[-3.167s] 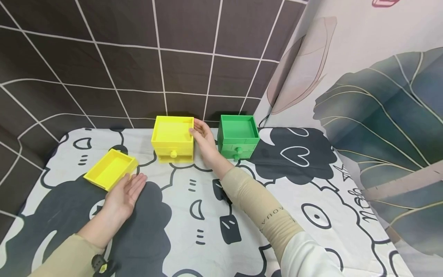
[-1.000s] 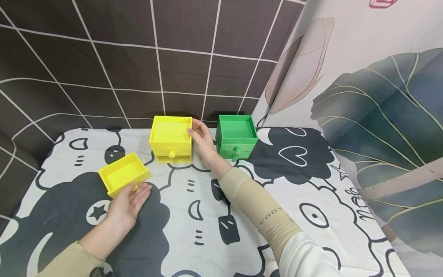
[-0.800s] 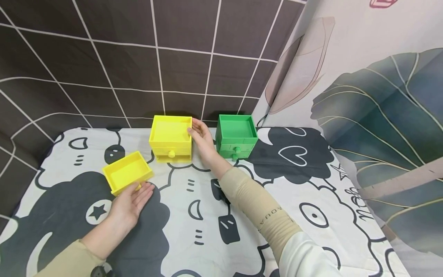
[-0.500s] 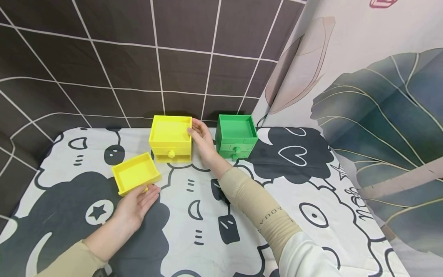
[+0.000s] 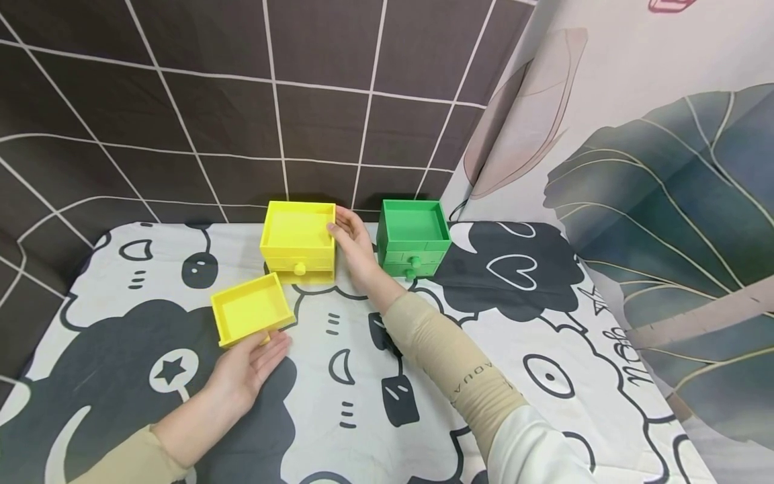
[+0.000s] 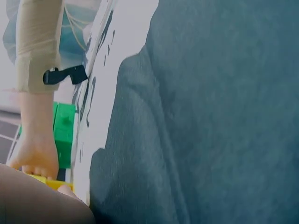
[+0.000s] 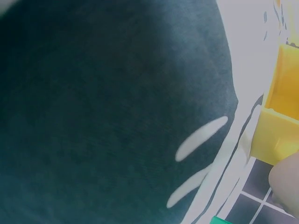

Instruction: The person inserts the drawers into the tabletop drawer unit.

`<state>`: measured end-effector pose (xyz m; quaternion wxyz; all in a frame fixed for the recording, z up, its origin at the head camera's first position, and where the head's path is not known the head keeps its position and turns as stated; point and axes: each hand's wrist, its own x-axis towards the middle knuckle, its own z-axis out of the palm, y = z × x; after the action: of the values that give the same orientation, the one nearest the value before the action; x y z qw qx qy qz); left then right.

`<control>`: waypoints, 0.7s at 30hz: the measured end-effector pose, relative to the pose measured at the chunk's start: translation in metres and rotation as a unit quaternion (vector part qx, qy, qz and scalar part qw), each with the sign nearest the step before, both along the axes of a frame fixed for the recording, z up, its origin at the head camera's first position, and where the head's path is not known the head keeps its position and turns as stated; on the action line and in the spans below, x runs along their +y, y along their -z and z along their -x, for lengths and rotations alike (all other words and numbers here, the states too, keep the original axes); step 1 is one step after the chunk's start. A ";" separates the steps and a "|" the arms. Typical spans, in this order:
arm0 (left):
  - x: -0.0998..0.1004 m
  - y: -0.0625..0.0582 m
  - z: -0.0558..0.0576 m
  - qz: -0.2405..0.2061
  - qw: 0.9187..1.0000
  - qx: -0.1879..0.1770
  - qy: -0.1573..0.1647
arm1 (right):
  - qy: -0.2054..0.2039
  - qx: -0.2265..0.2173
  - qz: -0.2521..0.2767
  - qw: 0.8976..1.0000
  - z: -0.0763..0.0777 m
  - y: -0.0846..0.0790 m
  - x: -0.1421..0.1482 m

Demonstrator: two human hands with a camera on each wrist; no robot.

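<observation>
In the head view a small yellow drawer, its inside bare, is tilted in front of the yellow cabinet. My left hand, palm up, pinches the drawer's near side by its knob, which is mostly hidden by the fingers. The cabinet stands upright, with one knobbed drawer in front and an open slot below it. My right hand grips the cabinet's right wall, thumb at the top rim and fingers behind. In the right wrist view, part of the yellow cabinet shows beside that hand.
A green cabinet with two knobs stands just right of my right hand. Beneath everything lies a cloth with black-and-white cartoon prints. A dark gridded curtain rises behind, and a leaf-patterned one hangs at the right.
My left hand has brought the yellow drawer rightward and nearer, toward the cabinet's open slot, turning it a little. My right hand and both cabinets have stayed in place.
</observation>
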<state>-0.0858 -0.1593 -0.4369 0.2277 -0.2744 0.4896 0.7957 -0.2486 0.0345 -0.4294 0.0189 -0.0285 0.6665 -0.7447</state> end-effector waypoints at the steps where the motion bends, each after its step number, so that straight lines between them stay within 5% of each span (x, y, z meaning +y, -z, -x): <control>1: 0.001 0.000 -0.001 0.001 1.000 0.000 0.003 | 0.000 0.001 -0.001 1.000 0.000 0.000 0.000; 21: 0.021 0.005 0.001 0.004 0.999 0.027 0.042 | -0.003 0.007 -0.001 1.000 0.002 0.004 0.001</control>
<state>-0.0873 -0.1383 -0.4424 0.2468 -0.2329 0.5099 0.7905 -0.2506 0.0353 -0.4332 0.0165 -0.0351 0.6672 -0.7439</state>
